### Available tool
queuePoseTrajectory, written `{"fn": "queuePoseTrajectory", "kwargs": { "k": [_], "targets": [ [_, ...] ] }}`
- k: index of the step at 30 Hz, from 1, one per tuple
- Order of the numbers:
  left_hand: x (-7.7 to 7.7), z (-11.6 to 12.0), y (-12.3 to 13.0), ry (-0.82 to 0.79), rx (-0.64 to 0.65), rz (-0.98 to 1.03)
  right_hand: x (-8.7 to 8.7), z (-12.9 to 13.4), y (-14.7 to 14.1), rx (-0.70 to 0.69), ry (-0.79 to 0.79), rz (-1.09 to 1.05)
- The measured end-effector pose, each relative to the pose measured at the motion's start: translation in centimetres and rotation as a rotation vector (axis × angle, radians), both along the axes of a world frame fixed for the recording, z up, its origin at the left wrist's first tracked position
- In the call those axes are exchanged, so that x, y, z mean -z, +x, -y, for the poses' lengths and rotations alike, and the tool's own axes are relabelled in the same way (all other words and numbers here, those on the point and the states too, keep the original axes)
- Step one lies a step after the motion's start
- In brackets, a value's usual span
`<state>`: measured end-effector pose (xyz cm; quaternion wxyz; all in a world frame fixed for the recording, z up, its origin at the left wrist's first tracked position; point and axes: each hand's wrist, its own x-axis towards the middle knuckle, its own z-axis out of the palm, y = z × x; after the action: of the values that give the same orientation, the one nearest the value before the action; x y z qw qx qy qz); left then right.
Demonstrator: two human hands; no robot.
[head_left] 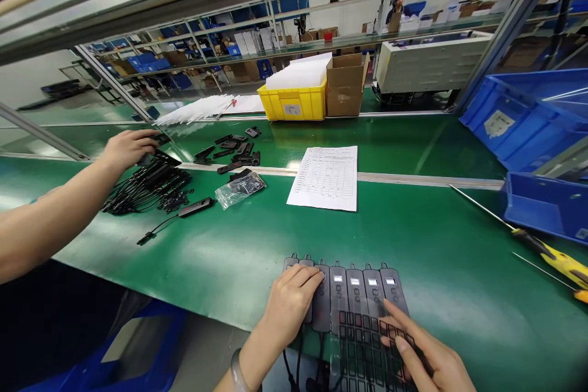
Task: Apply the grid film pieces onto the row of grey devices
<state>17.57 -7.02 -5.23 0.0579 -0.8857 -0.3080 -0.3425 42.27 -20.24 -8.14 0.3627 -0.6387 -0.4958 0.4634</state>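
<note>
Seven or so dark grey devices with small screens [355,288] lie side by side in a row on the green workbench, loops at their far ends. My left hand [293,300] rests over the left end of the row, fingers together and bent. Its fingertips touch the top of one device near its screen; whatever is under them is hidden. At the right end, my right hand [425,346] holds a clear sheet of black rectangular frame stickers [362,349] between thumb and fingers. This sheet overlaps the near ends of several devices.
A co-worker's hand [131,148] reaches over a heap of black cabled parts [154,182] at left. Loose black casings [236,150], a plastic bag [241,188] and a printed form [326,180] lie beyond. Blue bins [546,202] and a yellow-handled tool [558,260] are at right.
</note>
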Motion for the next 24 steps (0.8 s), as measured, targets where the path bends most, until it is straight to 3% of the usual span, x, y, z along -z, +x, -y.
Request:
{"fn": "queuePoseTrajectory", "kwargs": {
  "k": [4,8,11,13,17,18,20,22,24],
  "targets": [
    [0.0,0.1,-0.1,0.028,0.030,-0.011,0.5,-0.1,0.4,-0.143,-0.083,0.048],
    [-0.4,0.1,0.0,0.036,0.034,-0.056,1.3,0.0,1.2,-0.160,-0.071,0.077],
    [-0.7,0.3,0.2,0.081,0.018,-0.112,1.0,0.1,0.9,-0.165,-0.067,0.077],
    [-0.9,0.7,0.6,0.139,-0.013,-0.182,0.2,0.2,0.0,-0.094,-0.041,0.030],
    [-0.9,1.9,1.0,0.195,-0.111,-0.324,-1.6,0.3,-1.8,0.202,0.086,-0.077],
    [-0.9,2.2,1.0,0.157,-0.114,-0.299,-1.8,0.3,-1.9,0.204,0.078,-0.100],
    [-1.0,2.8,1.0,-0.040,-0.074,-0.154,-1.6,0.3,-1.4,0.082,-0.002,-0.155],
    [-1.3,3.4,1.1,-0.390,-0.002,0.046,-1.1,0.4,-0.4,-0.045,-0.063,-0.201],
    [-1.6,3.9,1.5,-0.822,0.061,0.229,-0.5,0.6,0.5,-0.084,-0.043,-0.232]
  ]
}}
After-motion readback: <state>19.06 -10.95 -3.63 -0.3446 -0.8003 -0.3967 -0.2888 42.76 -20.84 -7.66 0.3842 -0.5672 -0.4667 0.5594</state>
